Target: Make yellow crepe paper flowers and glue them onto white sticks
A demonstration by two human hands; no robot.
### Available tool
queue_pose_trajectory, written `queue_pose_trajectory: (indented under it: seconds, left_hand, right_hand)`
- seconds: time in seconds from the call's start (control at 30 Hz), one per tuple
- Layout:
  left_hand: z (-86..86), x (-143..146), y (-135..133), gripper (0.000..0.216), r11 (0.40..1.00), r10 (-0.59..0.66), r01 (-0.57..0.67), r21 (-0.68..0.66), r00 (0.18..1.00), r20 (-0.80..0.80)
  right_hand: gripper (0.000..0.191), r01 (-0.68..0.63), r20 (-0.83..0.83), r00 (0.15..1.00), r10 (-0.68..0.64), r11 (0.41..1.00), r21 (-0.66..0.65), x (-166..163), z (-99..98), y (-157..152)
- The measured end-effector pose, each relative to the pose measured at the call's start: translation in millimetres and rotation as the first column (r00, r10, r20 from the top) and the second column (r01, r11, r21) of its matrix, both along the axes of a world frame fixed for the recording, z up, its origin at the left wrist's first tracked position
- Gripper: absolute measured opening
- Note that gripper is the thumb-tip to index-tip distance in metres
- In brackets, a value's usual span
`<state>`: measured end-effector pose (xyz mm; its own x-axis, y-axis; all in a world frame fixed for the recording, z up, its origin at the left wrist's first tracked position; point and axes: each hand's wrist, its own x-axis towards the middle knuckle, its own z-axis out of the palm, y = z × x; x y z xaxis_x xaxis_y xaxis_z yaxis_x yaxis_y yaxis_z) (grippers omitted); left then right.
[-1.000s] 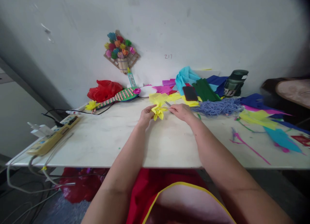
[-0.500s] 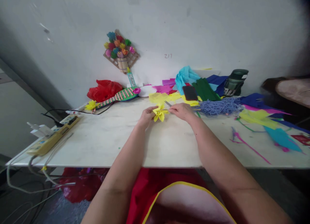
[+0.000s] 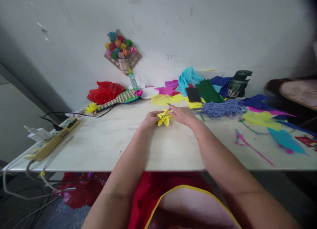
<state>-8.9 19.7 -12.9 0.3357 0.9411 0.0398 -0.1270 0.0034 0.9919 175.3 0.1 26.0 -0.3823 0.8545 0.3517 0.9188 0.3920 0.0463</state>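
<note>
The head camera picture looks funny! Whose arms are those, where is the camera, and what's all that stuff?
There's no robot here. The arms belong to a person wearing the camera on their head, so it looks forward and down. The left hand holds a yellow flower. The right hand holds a pointed tool, mostly hidden in its grip. On the white table lie a phone, purple strings, a green sheet and a power strip.

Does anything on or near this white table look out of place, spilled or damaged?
Nothing looks clearly spilled or damaged. Slightly odd: a dark rectangular smartphone, no craft material, lies among coloured thin papers, and a pale cable dangles below the left front edge of the white table.
</note>
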Motion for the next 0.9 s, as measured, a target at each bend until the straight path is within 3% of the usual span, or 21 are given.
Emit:
queue_pose_trajectory:
  seconds: [0.4, 0.73, 0.9]
  left_hand:
    - [2.9, 2.3, -2.6, 0.046, 0.998, -0.065, 0.066, 0.015, 0.995, -0.070]
    - [6.7, 2.5, -7.3, 0.042, 0.994, -0.103, 0.108, 0.023, 0.981, -0.162]
    - [9.3, 5.8, -9.5, 0.036, 0.994, -0.098, 0.094, -0.060, 0.993, -0.066]
  right_hand:
    - [0.033, -0.132, -0.042, 0.990, 0.135, 0.990, 0.057, -1.5, -9.6, 2.4]
    - [0.034, -0.159, -0.046, 0.985, 0.166, 0.979, 0.127, -1.1, -17.1, 10.0]
    - [0.036, -0.150, -0.063, 0.985, 0.158, 0.981, 0.119, -0.2, -16.9, 10.3]
